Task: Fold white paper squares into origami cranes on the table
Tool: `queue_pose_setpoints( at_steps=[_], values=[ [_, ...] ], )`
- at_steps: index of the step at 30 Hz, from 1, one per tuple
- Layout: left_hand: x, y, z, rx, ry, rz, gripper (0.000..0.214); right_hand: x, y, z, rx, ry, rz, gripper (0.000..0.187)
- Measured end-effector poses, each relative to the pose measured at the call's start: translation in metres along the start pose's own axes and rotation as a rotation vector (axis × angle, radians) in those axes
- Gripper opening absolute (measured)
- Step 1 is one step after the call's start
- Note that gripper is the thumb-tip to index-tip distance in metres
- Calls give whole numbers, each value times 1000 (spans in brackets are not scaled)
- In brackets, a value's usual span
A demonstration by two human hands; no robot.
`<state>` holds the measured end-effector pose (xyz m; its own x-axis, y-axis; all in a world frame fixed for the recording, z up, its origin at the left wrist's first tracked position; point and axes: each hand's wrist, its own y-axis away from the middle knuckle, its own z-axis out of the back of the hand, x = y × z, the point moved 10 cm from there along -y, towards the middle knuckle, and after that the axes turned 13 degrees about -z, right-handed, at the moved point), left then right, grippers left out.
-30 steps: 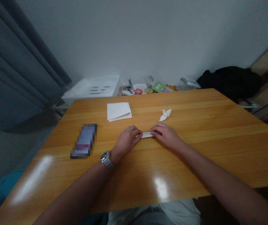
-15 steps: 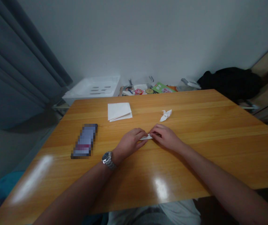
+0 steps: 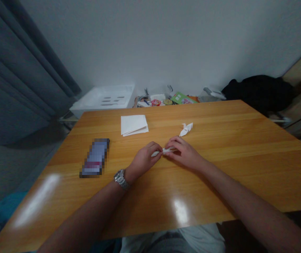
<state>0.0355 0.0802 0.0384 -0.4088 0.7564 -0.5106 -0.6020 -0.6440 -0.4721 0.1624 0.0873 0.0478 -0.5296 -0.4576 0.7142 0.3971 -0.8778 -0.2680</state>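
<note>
A narrow piece of folded white paper point(image 3: 165, 150) is pinched between my two hands, just above or on the wooden table point(image 3: 150, 200). My left hand point(image 3: 145, 156), below a metal wristwatch point(image 3: 121, 179), grips its left part between thumb and fingers. My right hand point(image 3: 184, 151) has its fingers closed round the right part. The fingers cover much of the paper, so its full shape is hidden. Just beyond my right hand lies a white origami crane point(image 3: 186, 129).
A folded stack of lined paper point(image 3: 134, 125) lies farther back to the left. On the left side rests a phone point(image 3: 95, 157) with a blurred screen. Behind the table are a white plastic tray point(image 3: 113, 98), a green booklet point(image 3: 182, 98) among clutter, and a black cloth heap point(image 3: 258, 92).
My fingers have shifted their grip on the folded paper, and both hands have risen slightly. More of the paper shows on either side of my fingertips.
</note>
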Motion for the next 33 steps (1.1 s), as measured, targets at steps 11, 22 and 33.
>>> queue_pose_setpoints(
  at_steps=[11, 22, 33],
  values=[
    [2, -1, -1, -5, -14, 0, 7, -2, -2, -12, 24, 151, 28, 4],
    [1, -3, -9, 88, -213, -42, 9, 2, -2, -19, 17, 308, 78, 3],
    [-9, -4, -18, 209, -396, -71, 10, 16, 6, -33, 22, 556, 252, 8]
  ],
)
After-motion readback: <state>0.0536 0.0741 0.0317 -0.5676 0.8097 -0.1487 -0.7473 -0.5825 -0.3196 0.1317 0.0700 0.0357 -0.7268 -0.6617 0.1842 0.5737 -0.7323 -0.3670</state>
